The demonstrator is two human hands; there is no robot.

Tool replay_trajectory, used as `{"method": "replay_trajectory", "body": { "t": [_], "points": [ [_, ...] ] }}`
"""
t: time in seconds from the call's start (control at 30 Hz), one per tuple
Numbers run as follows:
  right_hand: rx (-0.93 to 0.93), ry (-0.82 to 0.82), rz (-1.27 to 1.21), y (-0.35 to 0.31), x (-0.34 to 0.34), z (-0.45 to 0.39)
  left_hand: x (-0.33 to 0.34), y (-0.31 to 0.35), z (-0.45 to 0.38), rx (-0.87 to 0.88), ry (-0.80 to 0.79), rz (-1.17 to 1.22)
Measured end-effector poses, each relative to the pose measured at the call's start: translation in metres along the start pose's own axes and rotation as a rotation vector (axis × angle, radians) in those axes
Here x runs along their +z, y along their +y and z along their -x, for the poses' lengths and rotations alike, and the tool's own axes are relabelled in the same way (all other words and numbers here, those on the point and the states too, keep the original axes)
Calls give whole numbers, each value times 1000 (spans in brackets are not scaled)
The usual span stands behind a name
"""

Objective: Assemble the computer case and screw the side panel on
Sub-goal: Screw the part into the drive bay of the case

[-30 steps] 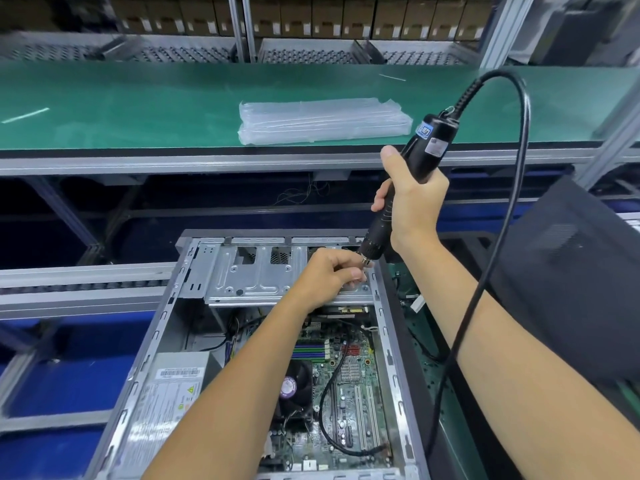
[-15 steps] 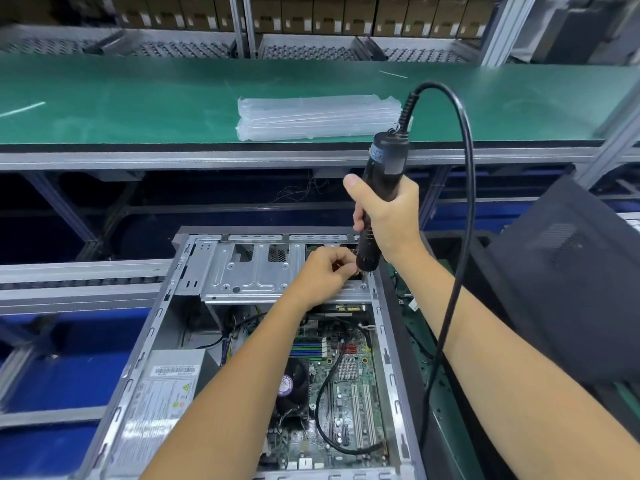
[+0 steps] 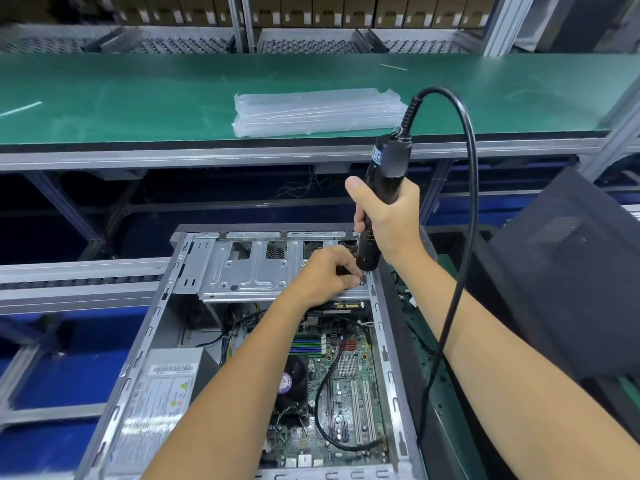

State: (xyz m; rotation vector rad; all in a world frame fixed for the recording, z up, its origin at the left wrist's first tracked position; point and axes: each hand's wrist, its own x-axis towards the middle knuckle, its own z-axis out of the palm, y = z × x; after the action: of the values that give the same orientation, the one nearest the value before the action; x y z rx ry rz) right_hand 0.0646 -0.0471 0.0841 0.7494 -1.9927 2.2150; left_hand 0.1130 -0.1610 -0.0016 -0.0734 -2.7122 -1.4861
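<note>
Screwdriver set at the drive bracket
The right hand (image 3: 391,223) grips the electric screwdriver (image 3: 381,199) upright over the open computer case (image 3: 194,341); the left hand (image 3: 329,275) pinches a screw (image 3: 361,281) under its tip, on the bracket's right corner.

Open case (image 3: 180,327) front centre; plastic bag stack (image 3: 318,114) on bench (image 3: 138,98) behind; side panel (image 3: 571,289) right.

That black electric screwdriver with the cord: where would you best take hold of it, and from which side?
Grip the electric screwdriver round its slim middle barrel, coming from the side, as the right hand does. It stands nearly upright, the cord leaves the top and the tip must stay free.
</note>
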Motion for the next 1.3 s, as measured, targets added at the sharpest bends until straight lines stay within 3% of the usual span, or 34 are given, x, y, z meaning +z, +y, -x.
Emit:
{"method": "replay_trajectory", "body": {
  "t": [0.7,0.93,1.0,1.13,1.3],
  "points": [
    [8,-91,-46,2,-4,4,1,1,0,-24,7,38],
    [-33,-65,-129,-32,-22,-18,4,4,-1,-38,-10,-26],
    [11,-22,-148,-41,-39,-25,7,10,-2,-56,42,-15],
    [175,72,-91,-32,-80,-19,28,31,-14,-4,344,51],
    [450,160,-51,3,-131,4,68,73,-41,119,270,59]
  ]
}}
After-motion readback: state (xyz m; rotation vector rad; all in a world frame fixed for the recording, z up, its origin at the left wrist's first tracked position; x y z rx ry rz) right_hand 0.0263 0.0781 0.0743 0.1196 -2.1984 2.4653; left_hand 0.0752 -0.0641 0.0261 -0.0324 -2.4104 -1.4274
